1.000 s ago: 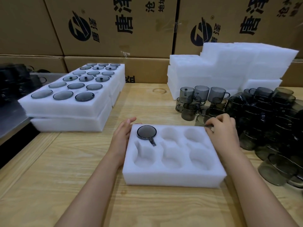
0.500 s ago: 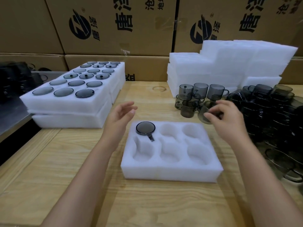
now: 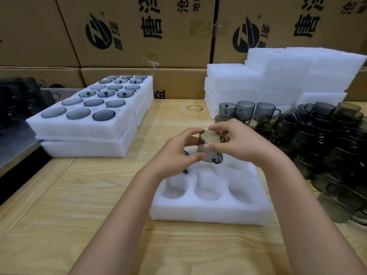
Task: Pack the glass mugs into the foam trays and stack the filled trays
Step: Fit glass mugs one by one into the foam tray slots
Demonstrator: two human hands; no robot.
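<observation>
Head view: a smoky glass mug [image 3: 210,147] is held in the air by both hands above the far row of the open foam tray [image 3: 208,213], over its far-middle pocket and not yet seated. The main risk, as I judge it, is the handover. With two hands sharing one smooth glass, a release by either before the other has it firmly could let the mug drop onto the tray or the counter [image 3: 79,195]. A second risk is the handle, the dark loop at the mug's lower right. If it is not turned to meet the pocket's notch, the mug may sit crooked or tear the foam. A third is contact with the mug already in the tray's far-left pocket [image 3: 185,171], mostly hidden under the left wrist.

The left hand [image 3: 174,155] has a narrow grip, with its thumb and fingers curled onto the mug's left wall. The right hand [image 3: 238,143] pinches the right side and rim, its fingers arched over the top. Neither hand touches the tray.

Right of the tray lies a heap of loose mugs [image 3: 317,139]. Beyond the tray to the right stand empty foam blocks [image 3: 278,80]. To its far left are the stacked filled trays [image 3: 85,128].
</observation>
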